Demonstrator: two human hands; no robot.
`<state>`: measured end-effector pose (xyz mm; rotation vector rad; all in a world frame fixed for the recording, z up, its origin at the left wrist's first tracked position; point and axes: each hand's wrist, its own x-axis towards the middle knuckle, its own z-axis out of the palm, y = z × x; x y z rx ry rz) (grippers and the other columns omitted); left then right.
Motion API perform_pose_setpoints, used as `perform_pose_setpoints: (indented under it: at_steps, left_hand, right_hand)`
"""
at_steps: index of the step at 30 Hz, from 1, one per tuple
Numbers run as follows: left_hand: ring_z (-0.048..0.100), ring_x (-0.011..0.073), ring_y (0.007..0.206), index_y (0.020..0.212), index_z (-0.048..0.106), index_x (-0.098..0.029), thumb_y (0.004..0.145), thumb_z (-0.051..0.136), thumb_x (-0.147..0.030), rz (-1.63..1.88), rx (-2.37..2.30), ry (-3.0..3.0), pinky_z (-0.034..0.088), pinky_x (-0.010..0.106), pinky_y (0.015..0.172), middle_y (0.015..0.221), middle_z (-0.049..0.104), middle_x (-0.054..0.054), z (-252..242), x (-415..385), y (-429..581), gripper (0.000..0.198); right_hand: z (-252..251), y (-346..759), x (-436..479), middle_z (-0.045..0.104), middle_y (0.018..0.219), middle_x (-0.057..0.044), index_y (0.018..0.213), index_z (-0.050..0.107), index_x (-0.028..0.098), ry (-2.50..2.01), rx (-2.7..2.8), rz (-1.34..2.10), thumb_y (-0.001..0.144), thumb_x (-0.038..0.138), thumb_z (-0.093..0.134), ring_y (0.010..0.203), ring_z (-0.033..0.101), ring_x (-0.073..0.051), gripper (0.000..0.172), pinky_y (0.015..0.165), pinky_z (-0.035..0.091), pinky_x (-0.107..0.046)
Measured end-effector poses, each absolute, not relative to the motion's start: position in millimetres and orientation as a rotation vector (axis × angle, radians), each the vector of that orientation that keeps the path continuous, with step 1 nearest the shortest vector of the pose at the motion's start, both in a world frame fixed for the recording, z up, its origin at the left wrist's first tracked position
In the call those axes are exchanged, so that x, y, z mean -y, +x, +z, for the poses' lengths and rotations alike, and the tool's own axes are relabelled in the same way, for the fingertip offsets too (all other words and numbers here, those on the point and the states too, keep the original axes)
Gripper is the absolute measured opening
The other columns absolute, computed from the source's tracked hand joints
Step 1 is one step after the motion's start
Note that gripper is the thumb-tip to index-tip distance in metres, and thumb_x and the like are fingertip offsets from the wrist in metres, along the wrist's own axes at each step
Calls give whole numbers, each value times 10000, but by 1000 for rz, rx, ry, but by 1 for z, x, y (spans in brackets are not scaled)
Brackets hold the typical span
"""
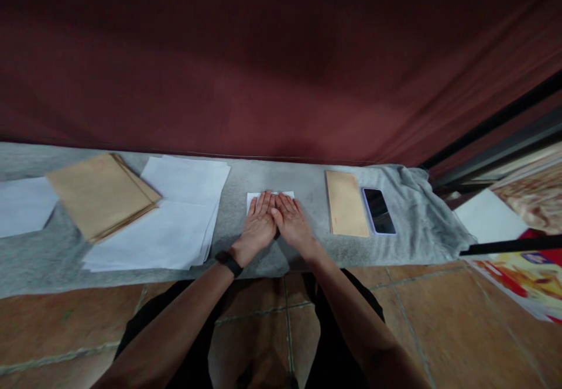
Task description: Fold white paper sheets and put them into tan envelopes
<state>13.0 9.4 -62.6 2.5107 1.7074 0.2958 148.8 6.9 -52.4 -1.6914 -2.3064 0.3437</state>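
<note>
My left hand (257, 225) and my right hand (290, 222) lie flat side by side, fingers stretched out, pressing on a small folded white paper (255, 197) whose far edge shows beyond the fingertips. The paper rests on a grey cloth (307, 184) covering a low surface. A black band sits on my left wrist. Neither hand grips anything.
A stack of white sheets (175, 219) lies left of my hands, with brown envelopes (100, 195) on it and another white sheet (21, 204) at far left. To the right are a brown envelope (346, 203) and a phone (378, 211). A dark red curtain hangs behind.
</note>
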Motion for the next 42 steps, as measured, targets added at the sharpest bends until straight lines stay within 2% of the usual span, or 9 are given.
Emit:
perform_pose_setpoints:
  at_steps: [6,13,19,23,29,34,38,42]
  left_hand:
    - [204,280,1593,1593,311,-19,1021,267,-258,372,-1759,2511,202,511,1293,1668,322,213,-70,-12,7,621]
    - [262,315,1574,1593,322,-19,1047,284,-420,386,-1864,2438,219,516,1285,1654,345,225,-68,-16,-5,679]
    - [250,338,1575,1580,314,32,1050,280,-449,344,-1933,2414,216,509,1285,1659,306,255,-66,-14,-15,716]
    - [264,338,1571,1593,301,2,1048,290,-465,421,-1951,2420,244,524,1273,1655,319,253,-70,-13,-22,718]
    - [253,341,1572,1589,290,23,1046,287,-459,391,-1983,2402,246,515,1276,1658,304,260,-71,-14,-29,726]
    - [225,362,1578,1586,289,31,1044,293,-412,467,-2013,2372,237,576,1272,1660,285,271,-65,-12,-26,701]
    - [203,307,1590,1596,292,-9,1047,287,-352,494,-1812,2492,230,522,1293,1679,289,221,-61,2,-5,647]
    - [228,285,1584,1603,278,-15,1015,304,-239,417,-1585,2595,255,499,1288,1666,331,216,-64,19,16,630]
  right_hand:
    - [-61,155,-11,326,1674,-106,1601,371,122,-1765,2319,228,1114,444,252,1576,270,-236,596,1297,208,-456]
    - [-68,164,-12,329,1665,-136,1609,346,97,-1786,2258,109,1112,464,237,1551,327,-275,627,1280,229,-494]
    - [-71,171,-11,315,1673,-143,1610,328,70,-1825,2238,73,1106,498,264,1549,323,-301,664,1277,220,-491]
    - [-72,177,-9,313,1674,-146,1613,324,70,-1832,2234,57,1103,495,273,1547,322,-305,665,1272,226,-494]
    - [-71,186,-4,327,1672,-130,1615,332,96,-1844,2233,67,1102,465,289,1544,325,-311,633,1265,233,-511]
    - [-65,190,-3,329,1673,-135,1606,355,103,-1868,2190,119,1101,404,282,1548,323,-298,593,1263,243,-518]
    - [-59,184,1,340,1671,-126,1603,360,98,-1768,2212,192,1104,386,248,1555,319,-250,587,1274,256,-471]
    - [-60,175,11,325,1681,-90,1614,341,131,-1587,2368,256,1113,411,239,1568,289,-201,584,1292,236,-426]
